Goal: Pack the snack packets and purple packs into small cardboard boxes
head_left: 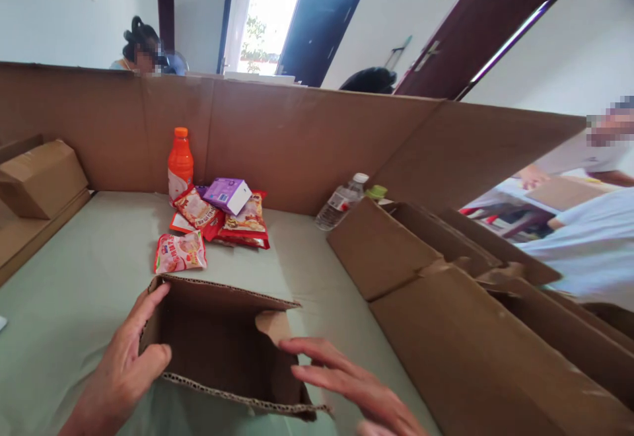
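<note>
An open cardboard box (212, 337) lies in front of me, its dark inside facing up toward me. My left hand (131, 350) grips the box's left wall, fingers outside and thumb over the near corner. At the right end, my right hand (341, 383) has its fingers spread, the fingertips at the box's right side flap. Just beyond the box lies a pink snack packet (181, 252). Behind it are piled red snack bags (245, 221) with a purple box (228, 195) on top. An orange drink bottle (181, 165) stands upright behind the pile.
A clear plastic bottle (341, 203) leans at the back right, near a green cap (376, 191). Cardboard boxes (470, 330) line the right side; another carton (44, 175) sits at left. A tall cardboard wall (297, 139) closes the back. People are beyond it and at right.
</note>
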`<action>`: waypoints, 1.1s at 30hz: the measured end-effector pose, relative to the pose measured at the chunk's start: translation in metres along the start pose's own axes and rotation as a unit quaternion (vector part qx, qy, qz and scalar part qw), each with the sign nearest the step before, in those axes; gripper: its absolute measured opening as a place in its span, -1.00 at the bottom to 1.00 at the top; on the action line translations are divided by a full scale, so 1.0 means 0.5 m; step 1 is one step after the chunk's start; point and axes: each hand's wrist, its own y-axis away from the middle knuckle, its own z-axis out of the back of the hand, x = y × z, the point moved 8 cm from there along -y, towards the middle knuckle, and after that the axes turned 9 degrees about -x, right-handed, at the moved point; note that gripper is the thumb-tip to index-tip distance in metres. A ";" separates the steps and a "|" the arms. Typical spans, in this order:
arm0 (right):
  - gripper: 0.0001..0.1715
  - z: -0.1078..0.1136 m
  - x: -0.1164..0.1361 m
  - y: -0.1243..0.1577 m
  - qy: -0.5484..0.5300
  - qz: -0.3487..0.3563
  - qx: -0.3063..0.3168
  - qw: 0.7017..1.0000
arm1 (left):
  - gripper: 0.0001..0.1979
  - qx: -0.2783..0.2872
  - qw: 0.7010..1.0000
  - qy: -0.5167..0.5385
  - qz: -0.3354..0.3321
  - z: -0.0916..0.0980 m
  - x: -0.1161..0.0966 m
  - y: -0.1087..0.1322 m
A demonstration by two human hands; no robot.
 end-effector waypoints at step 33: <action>-0.70 -0.075 0.013 -0.133 0.357 0.086 0.127 0.921 | -0.31 -0.008 0.999 -0.038 0.007 -0.019 -0.008 0.041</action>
